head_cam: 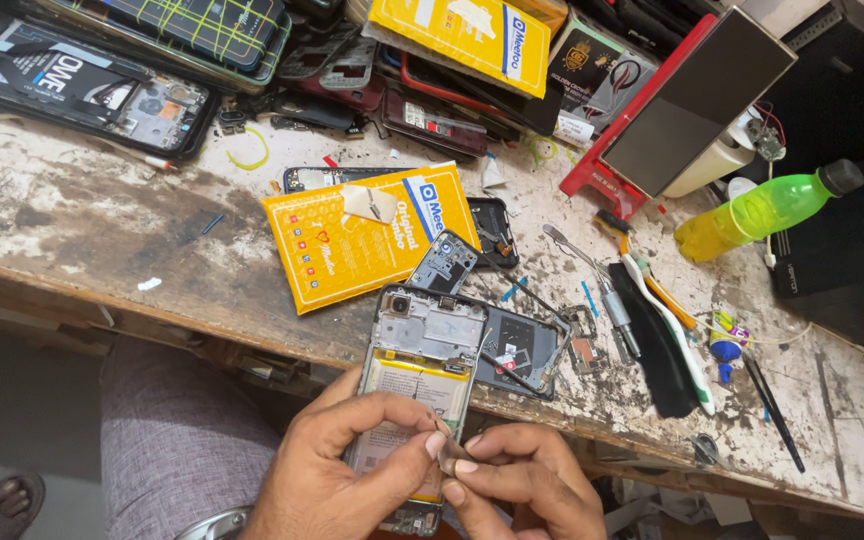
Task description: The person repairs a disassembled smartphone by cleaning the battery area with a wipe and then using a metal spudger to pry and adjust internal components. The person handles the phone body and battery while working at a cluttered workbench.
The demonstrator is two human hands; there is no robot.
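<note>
Left hand (337,470) is pinching, thumb and forefinger closing on a tiny dark strip (449,450), and right hand (522,485) is gripping the same strip from the other side, fingertips touching. Both are working right over the lower half of the opened phone (417,400), which is lying back-up at the near edge of the table (72,220), its yellow-edged battery showing. That strip is looking thin, soft and bendy, easy to tear, so it seems best taken by its free end with fingertips only. The phone itself is looking light but delicate, best held by its frame edges.

Moving rightwards from the phone: behind it and to its left, a yellow packet (352,235) is lying flat; just right of the phone a dark back cover (522,350) is resting, then a metal screwdriver (612,310). Further right of the phone a green bottle (767,210) is lying on its side, beside a red stand (652,110).
</note>
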